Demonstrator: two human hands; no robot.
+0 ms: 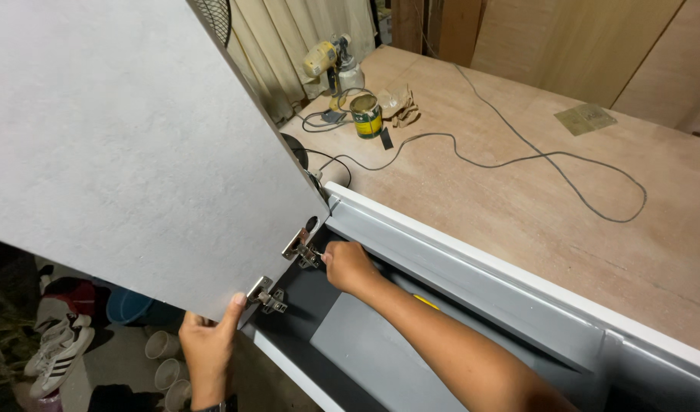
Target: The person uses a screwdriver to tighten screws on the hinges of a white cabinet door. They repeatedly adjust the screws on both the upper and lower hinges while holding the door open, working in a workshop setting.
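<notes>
Hands apart: left hand (207, 343) grips the grey door panel (129, 145) at lower centre, right hand (348, 265) pinches the upper hinge (303, 248) (metal, silvery).

The left hand (206, 343) grips the grey door panel (129, 152) at its lower edge; the right hand (348, 265) touches the upper hinge (303, 248).

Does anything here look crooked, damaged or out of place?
Nothing looks damaged. The grey flat door panel sits tilted, joined to the grey cabinet frame only at its two metal hinges. The left hand grips its lower edge; the right hand is at the upper hinge. A black cable loops loosely across the plywood.
</notes>
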